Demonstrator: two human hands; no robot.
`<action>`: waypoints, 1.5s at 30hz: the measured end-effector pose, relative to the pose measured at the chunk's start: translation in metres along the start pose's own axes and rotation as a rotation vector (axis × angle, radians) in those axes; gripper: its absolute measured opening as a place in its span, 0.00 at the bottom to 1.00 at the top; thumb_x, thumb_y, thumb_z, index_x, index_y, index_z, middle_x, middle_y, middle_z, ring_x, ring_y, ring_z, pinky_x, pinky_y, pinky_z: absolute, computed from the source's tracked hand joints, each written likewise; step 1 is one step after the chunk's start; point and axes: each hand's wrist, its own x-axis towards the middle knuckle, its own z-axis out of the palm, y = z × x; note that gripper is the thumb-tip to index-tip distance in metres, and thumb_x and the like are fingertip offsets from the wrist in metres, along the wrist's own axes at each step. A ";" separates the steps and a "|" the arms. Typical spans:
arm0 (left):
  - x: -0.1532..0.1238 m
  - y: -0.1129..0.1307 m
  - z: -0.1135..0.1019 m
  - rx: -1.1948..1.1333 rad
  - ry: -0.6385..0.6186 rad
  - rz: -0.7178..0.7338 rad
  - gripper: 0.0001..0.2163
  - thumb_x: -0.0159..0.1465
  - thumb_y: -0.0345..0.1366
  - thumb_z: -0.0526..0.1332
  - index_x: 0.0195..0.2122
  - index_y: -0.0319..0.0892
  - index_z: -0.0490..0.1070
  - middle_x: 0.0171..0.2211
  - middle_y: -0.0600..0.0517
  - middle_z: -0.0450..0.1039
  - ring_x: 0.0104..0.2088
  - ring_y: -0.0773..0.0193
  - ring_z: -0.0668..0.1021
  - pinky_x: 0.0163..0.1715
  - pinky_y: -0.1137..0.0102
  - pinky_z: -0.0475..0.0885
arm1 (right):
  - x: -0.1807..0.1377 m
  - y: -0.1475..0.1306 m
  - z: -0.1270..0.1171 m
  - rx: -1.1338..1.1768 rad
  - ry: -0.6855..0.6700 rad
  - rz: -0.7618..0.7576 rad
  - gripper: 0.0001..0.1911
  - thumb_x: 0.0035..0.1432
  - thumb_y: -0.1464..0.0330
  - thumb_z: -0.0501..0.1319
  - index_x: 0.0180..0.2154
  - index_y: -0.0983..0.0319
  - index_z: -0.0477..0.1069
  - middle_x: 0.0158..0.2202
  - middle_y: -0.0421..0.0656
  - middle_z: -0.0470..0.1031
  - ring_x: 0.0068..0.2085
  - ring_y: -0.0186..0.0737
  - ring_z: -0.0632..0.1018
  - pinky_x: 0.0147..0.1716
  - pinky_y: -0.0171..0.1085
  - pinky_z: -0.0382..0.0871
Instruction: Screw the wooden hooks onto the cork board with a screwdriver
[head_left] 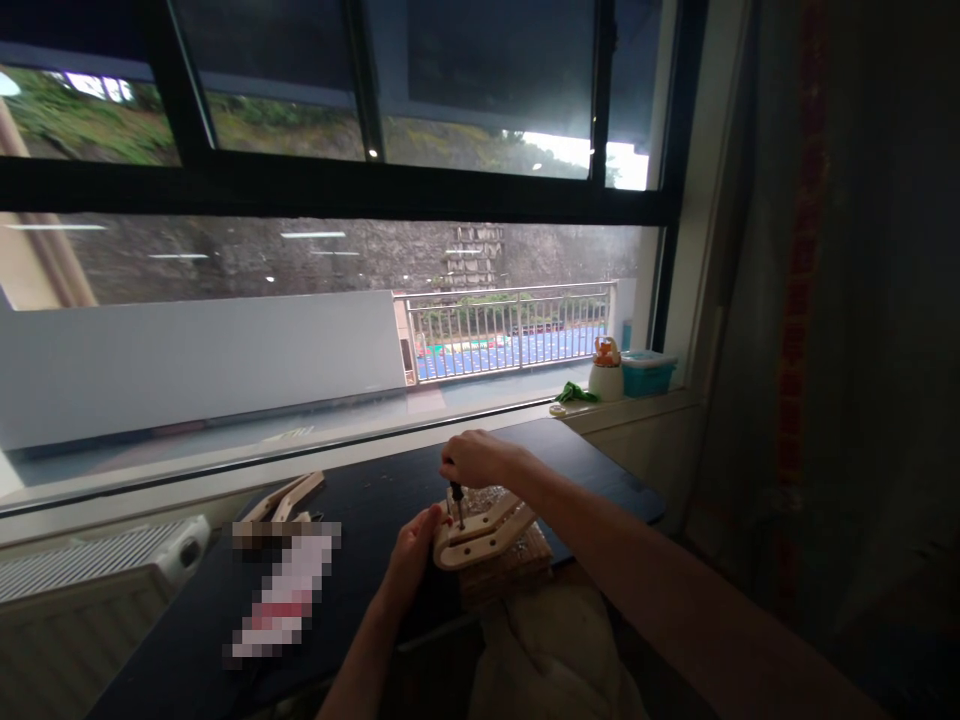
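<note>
Wooden piece looks pale — slotted, bent; round-ended.

text: none I can read from my end; red strip at right: too dim; colourful band outside: too small

The bare right hand hides the top of the black-handled metal screwdriver, whose tip is too small to make out. Coarse pixels blur a long pinkish-white, red-banded object on the smooth black tabletop. The left edge cuts off the white ribbed radiator; the vertical red strip blurs into shadow
</note>
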 end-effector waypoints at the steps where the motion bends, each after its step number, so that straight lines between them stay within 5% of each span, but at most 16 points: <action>1: 0.000 0.000 0.000 0.005 0.001 0.000 0.22 0.54 0.56 0.58 0.27 0.37 0.71 0.20 0.55 0.69 0.21 0.66 0.69 0.22 0.74 0.62 | 0.000 0.000 -0.002 0.004 -0.014 -0.003 0.17 0.56 0.65 0.53 0.42 0.64 0.75 0.41 0.51 0.77 0.42 0.45 0.76 0.36 0.36 0.66; 6: 0.001 0.000 -0.002 0.014 -0.008 -0.007 0.22 0.54 0.56 0.57 0.28 0.38 0.71 0.20 0.55 0.70 0.22 0.66 0.69 0.22 0.74 0.62 | 0.002 -0.003 -0.011 0.024 -0.066 -0.048 0.16 0.51 0.68 0.57 0.42 0.57 0.75 0.41 0.43 0.78 0.40 0.42 0.76 0.35 0.34 0.67; 23: 0.000 0.001 -0.001 0.003 0.005 0.001 0.23 0.53 0.57 0.58 0.27 0.38 0.71 0.19 0.55 0.68 0.21 0.66 0.68 0.22 0.74 0.62 | 0.005 -0.003 0.003 0.049 -0.009 -0.001 0.18 0.55 0.68 0.51 0.43 0.67 0.75 0.42 0.52 0.76 0.43 0.45 0.76 0.37 0.35 0.66; 30: 0.001 -0.001 -0.002 0.008 0.008 -0.002 0.22 0.54 0.56 0.58 0.27 0.38 0.71 0.19 0.56 0.69 0.21 0.67 0.68 0.22 0.75 0.62 | 0.004 0.000 -0.011 0.065 -0.106 -0.044 0.16 0.50 0.68 0.57 0.41 0.58 0.76 0.39 0.42 0.78 0.38 0.40 0.77 0.33 0.31 0.66; 45: 0.000 -0.001 -0.002 -0.010 -0.002 0.011 0.21 0.55 0.55 0.57 0.28 0.38 0.72 0.21 0.54 0.70 0.23 0.65 0.70 0.22 0.74 0.63 | 0.003 -0.003 -0.001 0.020 -0.027 -0.008 0.17 0.56 0.67 0.53 0.43 0.66 0.75 0.42 0.53 0.77 0.43 0.45 0.76 0.38 0.36 0.66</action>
